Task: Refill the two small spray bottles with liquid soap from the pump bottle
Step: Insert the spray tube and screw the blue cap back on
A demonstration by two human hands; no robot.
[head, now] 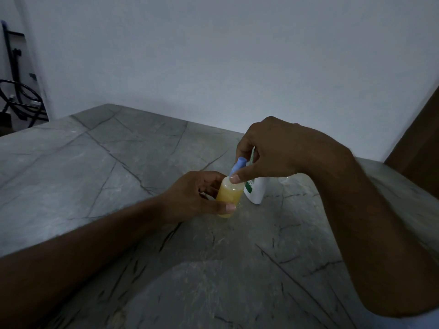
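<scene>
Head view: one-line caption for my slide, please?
Left hand steadies small clear bottle of yellow soap; right hand grips its blue spray cap.

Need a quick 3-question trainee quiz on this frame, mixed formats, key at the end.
1. True or false: the left hand holds the small spray bottle by its body.
2. What does the right hand grip? A) the white pump bottle B) the blue spray cap C) nothing
3. Fill in: the liquid in the small bottle looks ____ in colour.

Key
1. True; thumb and fingers wrap its yellow body above the grey stone counter.
2. B; fingers pinch the blue spray cap at the bottle's neck. The white pump bottle stands behind, untouched as far as visible.
3. Yellow.
</scene>
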